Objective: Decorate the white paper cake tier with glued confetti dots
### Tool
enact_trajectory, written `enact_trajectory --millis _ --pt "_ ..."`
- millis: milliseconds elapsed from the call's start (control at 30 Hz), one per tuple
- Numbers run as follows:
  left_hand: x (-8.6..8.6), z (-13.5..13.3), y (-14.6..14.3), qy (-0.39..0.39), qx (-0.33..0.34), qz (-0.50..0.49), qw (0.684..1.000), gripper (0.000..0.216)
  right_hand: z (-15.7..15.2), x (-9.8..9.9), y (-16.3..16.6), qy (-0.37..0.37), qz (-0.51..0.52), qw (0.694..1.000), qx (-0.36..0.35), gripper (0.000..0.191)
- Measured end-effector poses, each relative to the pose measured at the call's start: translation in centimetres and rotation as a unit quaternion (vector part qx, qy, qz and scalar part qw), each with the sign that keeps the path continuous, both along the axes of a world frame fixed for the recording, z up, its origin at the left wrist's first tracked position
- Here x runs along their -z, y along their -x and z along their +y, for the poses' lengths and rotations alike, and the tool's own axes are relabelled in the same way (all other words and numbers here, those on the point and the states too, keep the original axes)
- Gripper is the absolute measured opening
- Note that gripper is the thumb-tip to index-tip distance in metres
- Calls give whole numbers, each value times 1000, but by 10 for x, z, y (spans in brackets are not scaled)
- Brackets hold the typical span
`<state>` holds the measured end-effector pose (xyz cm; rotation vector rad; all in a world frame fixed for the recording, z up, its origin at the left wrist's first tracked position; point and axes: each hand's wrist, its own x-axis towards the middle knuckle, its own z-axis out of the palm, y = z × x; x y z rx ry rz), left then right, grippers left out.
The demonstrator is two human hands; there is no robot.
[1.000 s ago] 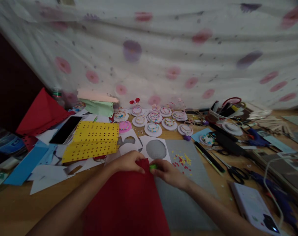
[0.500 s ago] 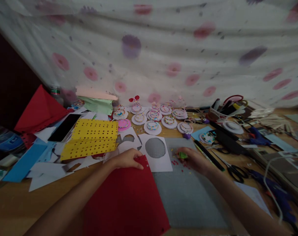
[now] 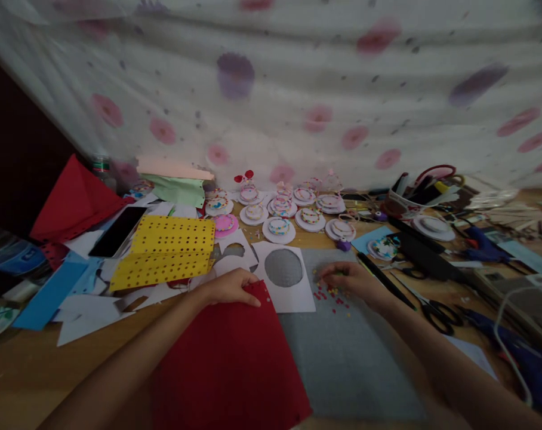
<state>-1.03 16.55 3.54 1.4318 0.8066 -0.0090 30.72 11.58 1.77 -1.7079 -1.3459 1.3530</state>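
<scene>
My left hand pinches the top corner of a large red sheet, thumb on its face. A few small punched holes show near that corner. My right hand is curled low over a grey mat. Its fingers are bent inward, and whatever lies in the palm is hidden. Small red and yellow paper bits are scattered on the mat just under these fingers. Between the hands lies a white card with a big round hole cut in it.
Several bead-trimmed white discs stand behind. At left are a punched yellow sheet, a phone and paper scraps. At right lie scissors, a blue glue gun with its cord, and a pen cup.
The small green object in my right hand has gone out of sight. More red and yellow bits now lie beneath that hand. My left hand keeps its hold on the red sheet.
</scene>
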Motion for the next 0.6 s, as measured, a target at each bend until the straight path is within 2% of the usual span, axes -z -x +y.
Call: enact_trajectory --millis 200,400,600 --pt "-14 -5 -1 -6 -16 3 1000 33 3 8 -3 -51 -77 995 -36 20" --pt "-18 -9 2 -97 -36 13 995 30 -1 0 1 -87 -146 985 -45 23" --pt "-24 -12 11 -150 -36 37 987 30 -17 -23 8 -40 -40 997 -53 31"
